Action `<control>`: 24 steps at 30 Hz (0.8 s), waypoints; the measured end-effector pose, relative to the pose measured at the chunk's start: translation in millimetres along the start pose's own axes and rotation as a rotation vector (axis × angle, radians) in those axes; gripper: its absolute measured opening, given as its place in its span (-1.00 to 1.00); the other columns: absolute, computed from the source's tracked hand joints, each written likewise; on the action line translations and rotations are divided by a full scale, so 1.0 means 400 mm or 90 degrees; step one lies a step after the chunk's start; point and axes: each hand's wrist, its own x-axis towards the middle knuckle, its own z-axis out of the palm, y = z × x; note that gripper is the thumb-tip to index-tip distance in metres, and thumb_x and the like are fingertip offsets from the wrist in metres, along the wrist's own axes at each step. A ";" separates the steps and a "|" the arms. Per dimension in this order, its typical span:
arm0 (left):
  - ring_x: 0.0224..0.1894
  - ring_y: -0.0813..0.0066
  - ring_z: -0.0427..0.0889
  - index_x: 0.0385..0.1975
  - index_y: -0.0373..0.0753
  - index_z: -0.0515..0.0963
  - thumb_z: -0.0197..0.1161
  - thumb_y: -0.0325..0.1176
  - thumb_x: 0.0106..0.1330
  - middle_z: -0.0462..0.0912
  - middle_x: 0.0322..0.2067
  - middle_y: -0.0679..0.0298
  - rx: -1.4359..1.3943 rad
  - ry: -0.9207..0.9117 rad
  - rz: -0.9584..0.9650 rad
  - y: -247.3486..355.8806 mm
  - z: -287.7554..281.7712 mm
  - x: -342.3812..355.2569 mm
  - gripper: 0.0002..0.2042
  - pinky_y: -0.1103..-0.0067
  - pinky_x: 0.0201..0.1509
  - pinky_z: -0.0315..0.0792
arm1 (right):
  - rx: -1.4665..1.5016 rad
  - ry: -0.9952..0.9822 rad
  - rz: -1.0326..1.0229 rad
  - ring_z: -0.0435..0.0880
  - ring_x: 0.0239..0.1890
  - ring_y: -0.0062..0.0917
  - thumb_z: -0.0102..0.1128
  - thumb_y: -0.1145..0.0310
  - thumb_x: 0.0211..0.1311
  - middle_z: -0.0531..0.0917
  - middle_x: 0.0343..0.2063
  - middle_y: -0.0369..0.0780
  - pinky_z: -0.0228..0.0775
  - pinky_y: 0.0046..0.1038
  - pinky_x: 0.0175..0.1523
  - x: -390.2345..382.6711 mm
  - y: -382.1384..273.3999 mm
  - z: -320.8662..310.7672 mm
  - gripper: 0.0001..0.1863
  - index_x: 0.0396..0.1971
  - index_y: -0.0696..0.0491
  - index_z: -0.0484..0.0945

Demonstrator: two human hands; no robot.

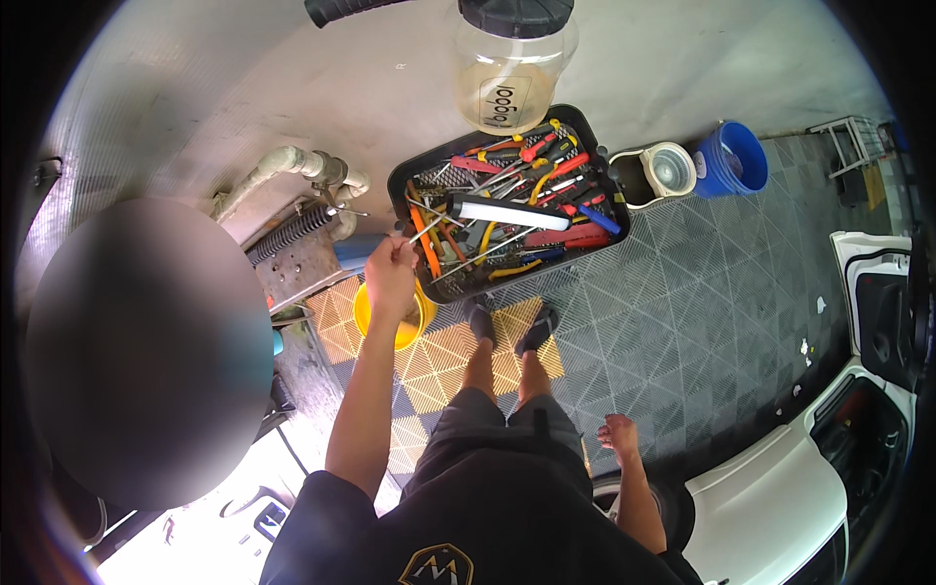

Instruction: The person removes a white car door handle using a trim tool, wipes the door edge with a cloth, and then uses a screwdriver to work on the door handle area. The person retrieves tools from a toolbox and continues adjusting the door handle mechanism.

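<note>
I see a slim metal shaft (427, 230) at the left end of a black, round-cornered bin (585, 135) heaped with tools. The left hand (392, 263) pinches its near end, fingers drawn together, that arm reaching forward almost straight. Just beyond the bin, a clear jar (512, 83) carries framed dark lettering; my black shirt (546, 517) bears a gold-edged emblem (436, 565). The right hand (617, 436) hangs low, loosely curled, with nothing visible in it. Ribbed floor tiles (673, 283) spread below.

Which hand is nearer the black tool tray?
Left. The left hand is right by the left edge of the black tool tray; the right hand is well away, low on the person's right.
</note>
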 end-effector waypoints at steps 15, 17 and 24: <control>-0.40 0.58 0.63 -0.12 -0.29 0.56 0.05 -0.36 0.54 0.63 -0.38 0.33 -0.222 -0.080 -0.157 -0.058 -0.031 -0.007 -0.83 0.62 -0.36 0.46 | 0.033 0.018 -0.046 0.67 -0.46 -0.51 0.08 0.22 0.34 0.68 -0.42 -0.19 0.49 -0.47 -0.39 0.003 -0.083 0.026 -0.63 0.02 0.13 0.55; -0.41 0.58 0.64 -0.12 -0.29 0.56 0.02 -0.35 0.56 0.64 -0.36 0.33 -0.255 -0.031 -0.165 -0.053 -0.044 0.036 -0.81 0.63 -0.37 0.45 | 0.033 0.010 -0.041 0.66 -0.47 -0.52 0.09 0.23 0.33 0.68 -0.42 -0.20 0.49 -0.48 -0.39 0.005 -0.086 0.031 -0.64 0.01 0.13 0.56; -0.21 0.50 0.64 0.01 -0.23 0.51 0.05 -0.20 0.57 0.67 -0.13 0.27 -0.453 0.022 -0.199 -0.011 -0.032 0.080 -0.75 0.58 -0.17 0.49 | 0.022 0.013 -0.051 0.65 -0.49 -0.52 0.09 0.23 0.34 0.67 -0.42 -0.21 0.48 -0.47 -0.40 0.015 -0.094 0.039 -0.65 -0.01 0.13 0.56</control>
